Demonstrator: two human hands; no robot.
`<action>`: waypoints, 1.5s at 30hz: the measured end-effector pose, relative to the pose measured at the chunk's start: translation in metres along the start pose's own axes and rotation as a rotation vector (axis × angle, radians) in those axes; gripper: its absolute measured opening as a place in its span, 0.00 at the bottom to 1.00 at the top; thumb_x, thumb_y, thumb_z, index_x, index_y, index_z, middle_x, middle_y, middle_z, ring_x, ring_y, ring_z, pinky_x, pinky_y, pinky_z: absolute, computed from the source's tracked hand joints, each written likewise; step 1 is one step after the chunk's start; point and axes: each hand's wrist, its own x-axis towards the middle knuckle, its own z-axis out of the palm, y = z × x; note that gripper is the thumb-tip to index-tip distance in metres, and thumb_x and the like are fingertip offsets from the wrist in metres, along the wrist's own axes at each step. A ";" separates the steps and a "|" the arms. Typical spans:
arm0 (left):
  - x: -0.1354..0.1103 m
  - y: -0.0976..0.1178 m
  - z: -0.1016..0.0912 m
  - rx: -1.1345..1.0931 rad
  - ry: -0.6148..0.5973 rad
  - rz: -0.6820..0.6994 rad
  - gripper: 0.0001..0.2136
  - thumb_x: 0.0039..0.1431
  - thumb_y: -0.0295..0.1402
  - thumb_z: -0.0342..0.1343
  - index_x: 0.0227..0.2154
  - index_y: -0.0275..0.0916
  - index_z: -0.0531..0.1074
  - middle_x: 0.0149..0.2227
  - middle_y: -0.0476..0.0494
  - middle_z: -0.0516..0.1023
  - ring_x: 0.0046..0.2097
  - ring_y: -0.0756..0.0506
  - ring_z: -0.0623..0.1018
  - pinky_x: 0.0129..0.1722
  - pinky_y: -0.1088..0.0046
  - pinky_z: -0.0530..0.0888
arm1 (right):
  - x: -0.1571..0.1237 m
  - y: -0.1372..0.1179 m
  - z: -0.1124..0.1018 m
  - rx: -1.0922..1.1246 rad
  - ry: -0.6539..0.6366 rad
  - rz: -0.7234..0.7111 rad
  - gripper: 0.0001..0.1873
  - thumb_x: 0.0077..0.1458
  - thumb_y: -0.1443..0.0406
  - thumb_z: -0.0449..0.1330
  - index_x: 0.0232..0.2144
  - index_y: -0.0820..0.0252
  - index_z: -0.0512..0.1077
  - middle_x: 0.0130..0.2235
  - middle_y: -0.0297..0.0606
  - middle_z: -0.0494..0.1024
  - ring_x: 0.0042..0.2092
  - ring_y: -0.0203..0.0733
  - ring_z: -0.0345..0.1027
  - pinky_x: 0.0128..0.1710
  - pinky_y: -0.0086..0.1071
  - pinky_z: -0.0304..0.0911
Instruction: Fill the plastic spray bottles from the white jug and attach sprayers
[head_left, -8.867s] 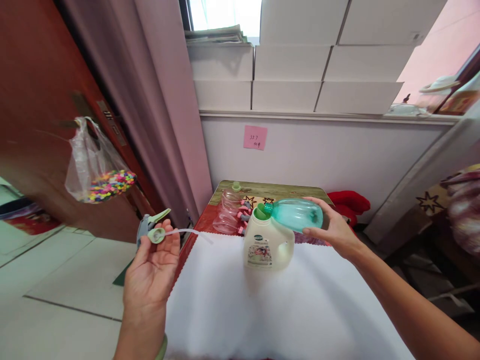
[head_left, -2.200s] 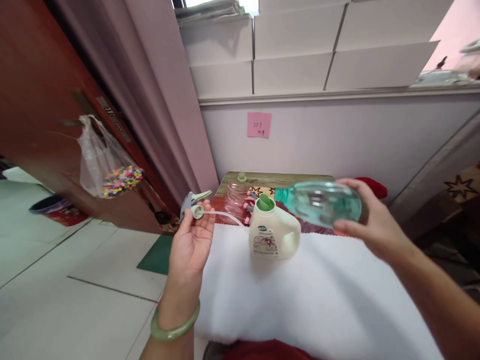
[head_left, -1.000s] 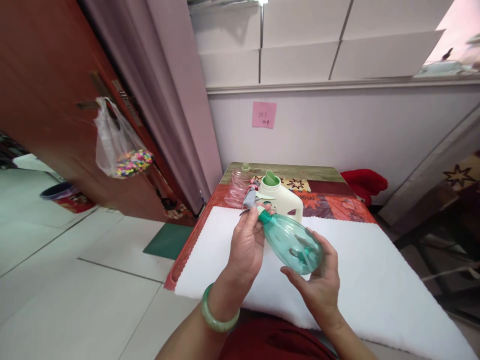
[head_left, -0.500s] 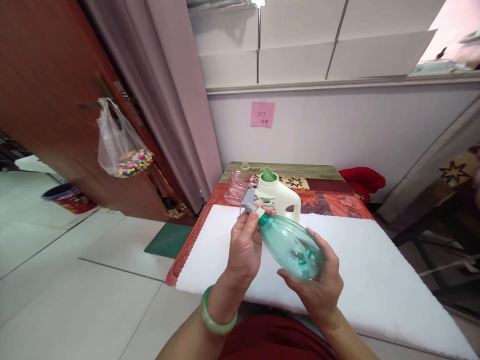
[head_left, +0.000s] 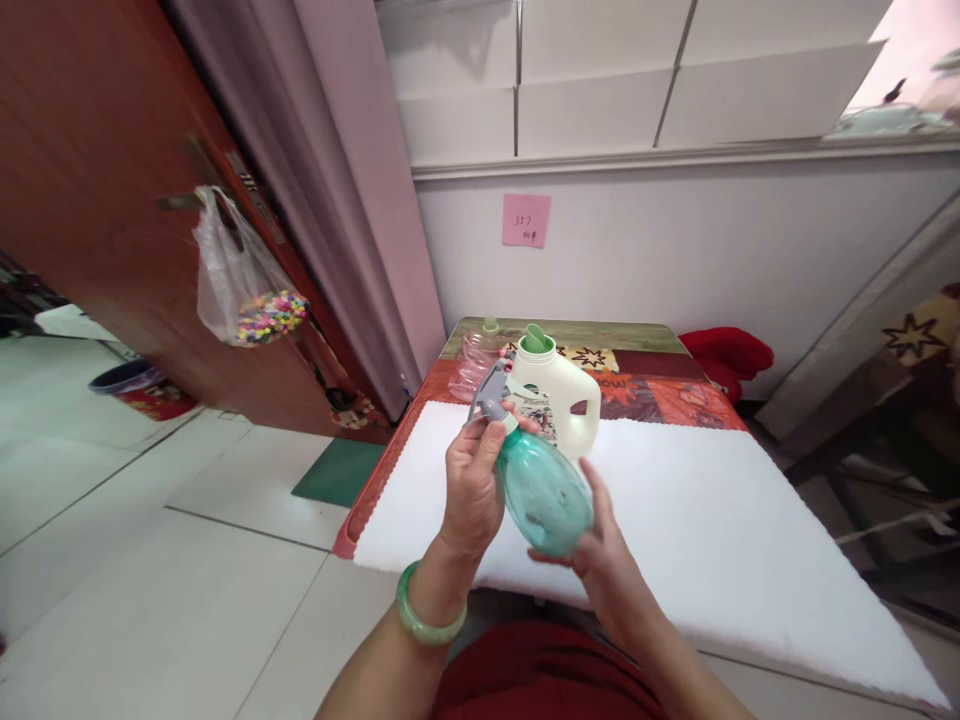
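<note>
A clear teal spray bottle [head_left: 546,492] with a grey trigger head is tilted in front of me, its nozzle end up and to the left. My left hand [head_left: 474,480] grips it around the neck, just under the trigger. At the rounded base, my right hand [head_left: 592,535] cups the bottle with thumb and fingers on either side. Right behind the bottle stands a cream detergent jug [head_left: 574,385] with a side handle and a green spout in its open mouth. A clear pink bottle [head_left: 474,362] with a green cap is beside the jug, to its left.
A white mat [head_left: 697,520] covers the front of the table [head_left: 637,340], which has a red patterned cover. A pink note [head_left: 526,220] is stuck on the wall. Left, a plastic bag [head_left: 244,290] of colourful bits hangs from the door handle. A bucket [head_left: 146,388] stands on the floor.
Both hands have moved left with the spray bottle, which now points more steeply downward at its base. More of the jug's front shows.
</note>
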 end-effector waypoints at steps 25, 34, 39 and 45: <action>0.002 0.005 -0.010 0.014 -0.130 -0.030 0.12 0.60 0.41 0.68 0.41 0.39 0.83 0.37 0.42 0.83 0.46 0.39 0.84 0.57 0.55 0.76 | 0.007 0.019 -0.011 -0.148 -0.027 -0.214 0.47 0.40 0.48 0.79 0.58 0.50 0.66 0.52 0.40 0.77 0.48 0.46 0.75 0.45 0.34 0.72; -0.005 0.002 -0.026 0.127 -0.153 -0.040 0.20 0.60 0.51 0.65 0.45 0.39 0.82 0.41 0.37 0.84 0.48 0.36 0.83 0.55 0.54 0.76 | 0.011 0.037 -0.010 0.059 -0.172 -0.061 0.48 0.40 0.43 0.77 0.60 0.51 0.70 0.55 0.43 0.79 0.51 0.51 0.75 0.48 0.39 0.72; -0.034 -0.013 -0.058 0.274 -0.286 -0.155 0.45 0.35 0.54 0.78 0.58 0.45 0.72 0.56 0.34 0.78 0.56 0.29 0.78 0.56 0.52 0.75 | 0.022 0.043 -0.012 -0.042 -0.208 -0.141 0.50 0.41 0.40 0.76 0.61 0.50 0.69 0.58 0.45 0.78 0.54 0.55 0.75 0.50 0.40 0.72; -0.022 0.025 -0.100 0.688 -0.019 -0.083 0.35 0.45 0.44 0.74 0.56 0.45 0.69 0.51 0.37 0.80 0.52 0.31 0.80 0.53 0.51 0.75 | 0.039 0.048 -0.025 -0.439 -0.221 -0.191 0.45 0.52 0.38 0.68 0.64 0.52 0.68 0.63 0.51 0.73 0.51 0.54 0.78 0.45 0.42 0.76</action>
